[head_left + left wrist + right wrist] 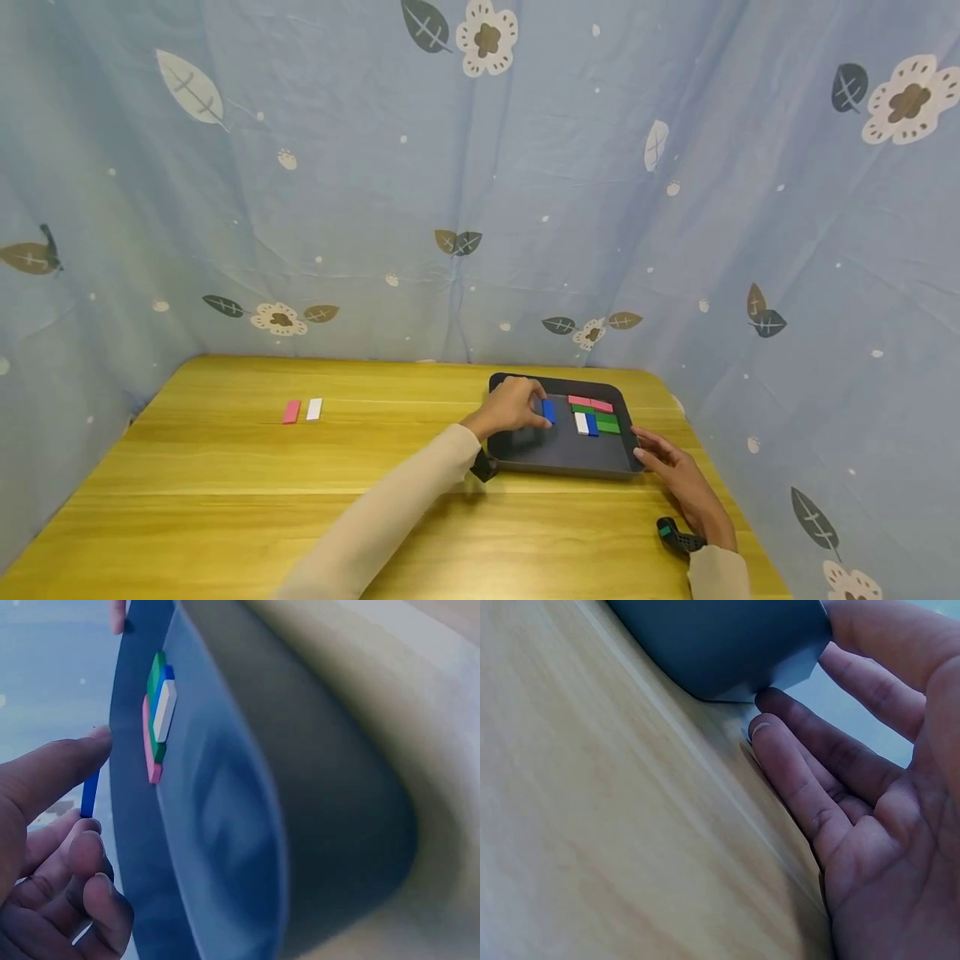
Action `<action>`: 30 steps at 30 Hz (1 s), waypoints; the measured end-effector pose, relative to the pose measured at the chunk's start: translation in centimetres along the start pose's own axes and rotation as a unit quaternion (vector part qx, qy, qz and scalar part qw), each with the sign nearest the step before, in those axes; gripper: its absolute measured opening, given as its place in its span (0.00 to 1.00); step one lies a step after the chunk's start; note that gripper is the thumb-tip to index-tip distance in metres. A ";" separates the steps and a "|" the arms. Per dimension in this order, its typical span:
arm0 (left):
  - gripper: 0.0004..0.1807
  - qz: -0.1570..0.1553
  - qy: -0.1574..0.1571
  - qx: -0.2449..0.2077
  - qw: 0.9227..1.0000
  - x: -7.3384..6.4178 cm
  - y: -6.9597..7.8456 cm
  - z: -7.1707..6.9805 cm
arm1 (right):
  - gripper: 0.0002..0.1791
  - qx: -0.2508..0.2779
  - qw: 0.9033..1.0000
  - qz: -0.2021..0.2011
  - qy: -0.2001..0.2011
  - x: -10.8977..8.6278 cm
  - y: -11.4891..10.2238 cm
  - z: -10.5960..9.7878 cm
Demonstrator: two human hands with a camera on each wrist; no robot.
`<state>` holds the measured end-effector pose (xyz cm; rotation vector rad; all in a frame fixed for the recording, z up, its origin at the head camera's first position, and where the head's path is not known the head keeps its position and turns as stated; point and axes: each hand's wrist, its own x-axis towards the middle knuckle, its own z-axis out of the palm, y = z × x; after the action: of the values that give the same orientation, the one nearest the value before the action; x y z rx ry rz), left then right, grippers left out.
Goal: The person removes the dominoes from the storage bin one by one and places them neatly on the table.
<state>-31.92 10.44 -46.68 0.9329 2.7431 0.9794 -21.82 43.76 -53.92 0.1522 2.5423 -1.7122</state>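
A blue block [549,411] is pinched between the thumb and fingers of my left hand [512,407], over the left part of the dark grey tray [562,457]. The left wrist view shows the same flat blue block [90,795] on edge between the fingertips. In the tray's right part lie pink blocks [590,403], green blocks [608,423], a white block [581,423] and another blue block [592,425], set side by side. My right hand [678,479] rests at the tray's right wall, its fingers extended along the outside and the thumb near the rim.
To the left on the wooden table [262,492] lie a pink block [291,412] and a white block [314,408], a small gap apart. A blue patterned curtain [360,208] hangs behind the table and along its sides.
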 end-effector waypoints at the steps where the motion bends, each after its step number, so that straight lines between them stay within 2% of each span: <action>1: 0.25 0.002 0.002 -0.004 1.000 -0.1 -0.1 -0.2 | 0.39 0.002 1.000 0.004 0.000 0.0 0.0 0.0; 8: 0.24 0.034 0.016 -0.016 0.999 -0.6 -0.9 -1.6 | 0.40 -0.005 1.000 0.009 0.003 -0.1 0.0 0.0; 15: 0.24 0.047 0.026 -0.008 0.999 -1.6 -2.2 -2.9 | 0.39 -0.011 1.000 0.004 0.000 -0.1 -0.1 -0.1; 30: 0.24 0.034 0.036 -0.019 0.999 -4.2 -5.8 -5.2 | 0.41 0.003 1.000 0.010 0.004 0.1 0.0 0.0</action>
<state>-32.93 1.71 -46.56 1.0096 2.7564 1.0930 -21.93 43.74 -53.95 0.1854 2.5320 -1.7157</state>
